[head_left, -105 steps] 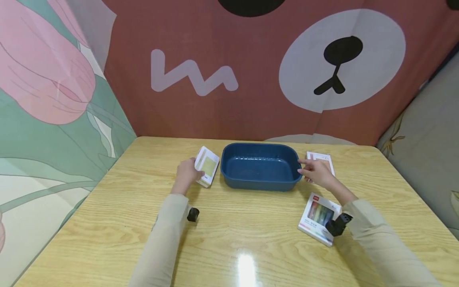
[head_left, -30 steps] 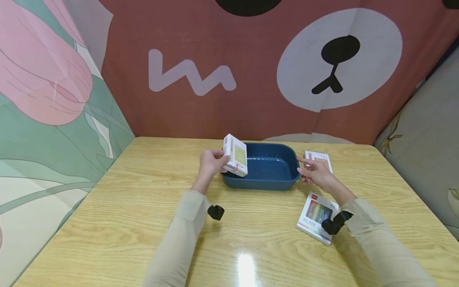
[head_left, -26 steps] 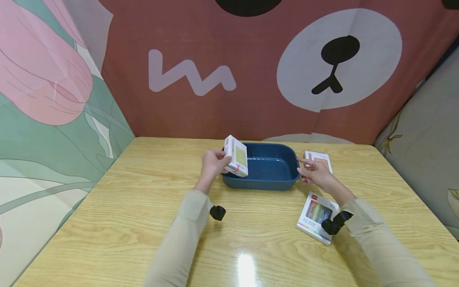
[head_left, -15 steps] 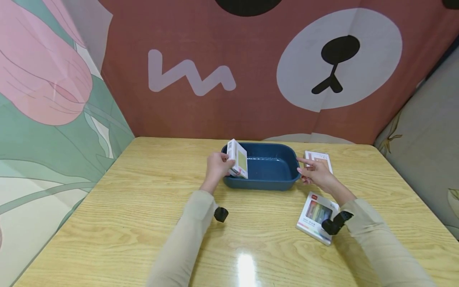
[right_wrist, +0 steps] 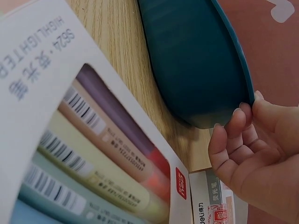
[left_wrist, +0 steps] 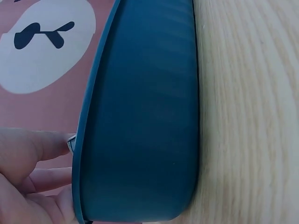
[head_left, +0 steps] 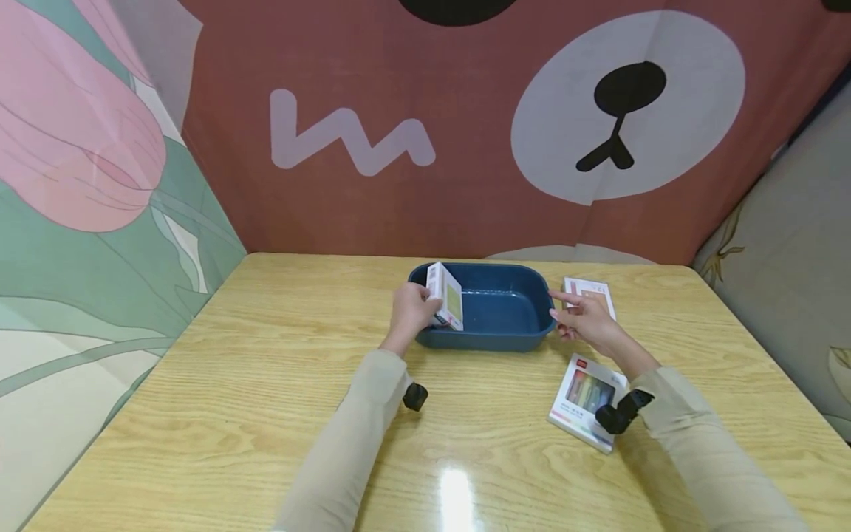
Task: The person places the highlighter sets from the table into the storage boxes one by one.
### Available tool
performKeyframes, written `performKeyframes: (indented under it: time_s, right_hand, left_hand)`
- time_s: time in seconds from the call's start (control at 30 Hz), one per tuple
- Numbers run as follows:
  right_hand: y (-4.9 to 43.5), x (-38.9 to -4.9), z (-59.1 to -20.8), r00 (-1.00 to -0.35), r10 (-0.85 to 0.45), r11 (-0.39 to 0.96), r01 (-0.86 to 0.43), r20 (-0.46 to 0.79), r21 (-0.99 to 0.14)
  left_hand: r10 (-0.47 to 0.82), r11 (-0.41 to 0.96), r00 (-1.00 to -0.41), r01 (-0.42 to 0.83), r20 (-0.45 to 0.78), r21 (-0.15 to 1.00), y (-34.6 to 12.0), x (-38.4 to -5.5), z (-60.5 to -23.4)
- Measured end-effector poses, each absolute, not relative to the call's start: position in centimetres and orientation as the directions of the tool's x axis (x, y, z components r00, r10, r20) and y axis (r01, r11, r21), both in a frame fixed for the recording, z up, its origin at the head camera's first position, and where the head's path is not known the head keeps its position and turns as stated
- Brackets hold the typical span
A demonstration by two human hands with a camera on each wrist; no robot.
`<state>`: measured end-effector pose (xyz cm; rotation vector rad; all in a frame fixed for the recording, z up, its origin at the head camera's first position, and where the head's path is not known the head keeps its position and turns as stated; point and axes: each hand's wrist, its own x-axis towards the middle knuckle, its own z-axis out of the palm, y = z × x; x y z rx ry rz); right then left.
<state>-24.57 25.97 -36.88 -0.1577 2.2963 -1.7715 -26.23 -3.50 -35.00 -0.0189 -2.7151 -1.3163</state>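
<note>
My left hand [head_left: 408, 316] grips a small white box [head_left: 451, 301] with a yellow-green panel, thumb on its near side. The box stands tilted inside the left end of the dark blue plastic bin [head_left: 492, 342], its lower part behind the front wall. In the left wrist view the bin wall [left_wrist: 140, 112] hides nearly all of the box, and the fingers [left_wrist: 42, 144] reach over the rim. My right hand [head_left: 588, 323] pinches the bin's right rim; the right wrist view shows its thumb and fingers [right_wrist: 233, 135] at that edge.
A white highlighter box [head_left: 581, 403], its window showing several coloured pens, lies in front of my right hand, partly under the wrist camera [head_left: 625, 412]. Another white box [head_left: 596, 290] lies behind that hand, right of the bin. A fabric backdrop [head_left: 372, 214] hangs along the table's back edge.
The left hand has lifted the white box from the table left of the bin, carried it right over the rim and lowered it inside. The right hand has stayed at the bin's right rim.
</note>
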Motion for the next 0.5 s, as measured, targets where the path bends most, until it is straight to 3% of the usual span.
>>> performKeyframes:
  time_s: [0.4, 0.5]
  right_hand:
    - [25.93, -24.58, -36.9, -0.963, -0.239, 0.234, 0.064, -0.121, -0.97]
    - [25.91, -24.55, -36.91, -0.963, -0.236, 0.235, 0.072, -0.129, -0.969]
  left_hand:
    - [0.031, 0.751, -0.984, 0.14, 0.177, 0.646, -3.27, -25.67, -34.83]
    - [0.058, 0.788, -0.967, 0.197, 0.249, 0.583, -3.25, -25.68, -35.0]
